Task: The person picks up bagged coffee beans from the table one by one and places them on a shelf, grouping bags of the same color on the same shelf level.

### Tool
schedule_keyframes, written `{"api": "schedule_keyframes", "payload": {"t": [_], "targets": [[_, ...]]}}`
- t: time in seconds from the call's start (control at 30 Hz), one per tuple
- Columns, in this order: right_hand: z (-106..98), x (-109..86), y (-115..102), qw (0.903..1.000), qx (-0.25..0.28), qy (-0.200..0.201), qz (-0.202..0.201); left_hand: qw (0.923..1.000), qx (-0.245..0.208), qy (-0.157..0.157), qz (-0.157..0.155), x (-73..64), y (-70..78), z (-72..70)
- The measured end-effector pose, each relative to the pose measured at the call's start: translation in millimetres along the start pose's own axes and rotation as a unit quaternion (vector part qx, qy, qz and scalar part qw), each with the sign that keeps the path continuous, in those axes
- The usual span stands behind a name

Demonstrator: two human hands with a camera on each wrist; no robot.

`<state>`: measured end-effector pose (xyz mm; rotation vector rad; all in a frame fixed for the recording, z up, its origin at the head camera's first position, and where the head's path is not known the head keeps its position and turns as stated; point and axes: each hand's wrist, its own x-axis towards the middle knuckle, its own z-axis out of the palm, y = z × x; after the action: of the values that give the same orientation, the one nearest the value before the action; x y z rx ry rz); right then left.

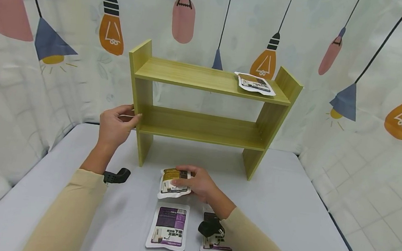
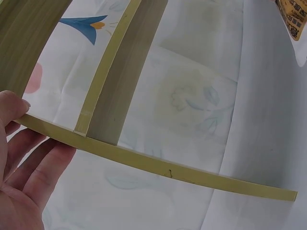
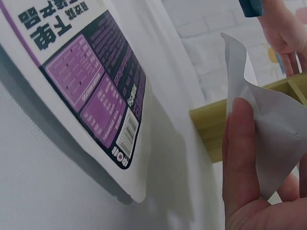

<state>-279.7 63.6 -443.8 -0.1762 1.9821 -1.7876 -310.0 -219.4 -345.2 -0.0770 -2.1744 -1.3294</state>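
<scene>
My left hand (image 1: 115, 126) grips the left side panel of a two-tier wooden shelf (image 1: 199, 137); in the left wrist view the thumb lies on one side of the panel edge (image 2: 129, 157) and the fingers on the other. A white pouch with a brown-and-gold label (image 1: 171, 183) is held by its right side in my right hand (image 1: 200, 182), in front of the shelf. The right wrist view shows its plain white back (image 3: 276, 129) between thumb and fingers. Below it on the table lies a purple-labelled pouch (image 1: 168, 226).
Another purple-labelled pouch (image 1: 216, 243) lies to the right, partly covered by my right wrist camera (image 1: 210, 225). A brown-labelled pouch (image 1: 254, 84) lies flat on the shelf's top board at the right. The white table (image 1: 280, 215) is bordered by patterned curtains (image 1: 366, 159).
</scene>
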Motion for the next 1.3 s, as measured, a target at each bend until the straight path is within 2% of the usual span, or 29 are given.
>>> {"api": "schedule_keyframes", "payload": {"t": [0.4, 0.7, 1.3], "targets": [[-1, -9.4, -5, 0.9997, 0.018, -0.007, -0.013, 1.0, -0.002, 0.003, 0.007, 0.2, 0.8, 1.6], [-2, -16.2, -16, 0.9995, 0.006, -0.003, -0.03, 0.9999, -0.001, 0.008, 0.01, 1.5, -0.1, 1.3], [-4, -27.0, -36, 0.9987, 0.019, 0.008, -0.046, 0.9999, 0.005, 0.008, 0.006, 0.2, 0.1, 0.2]]}}
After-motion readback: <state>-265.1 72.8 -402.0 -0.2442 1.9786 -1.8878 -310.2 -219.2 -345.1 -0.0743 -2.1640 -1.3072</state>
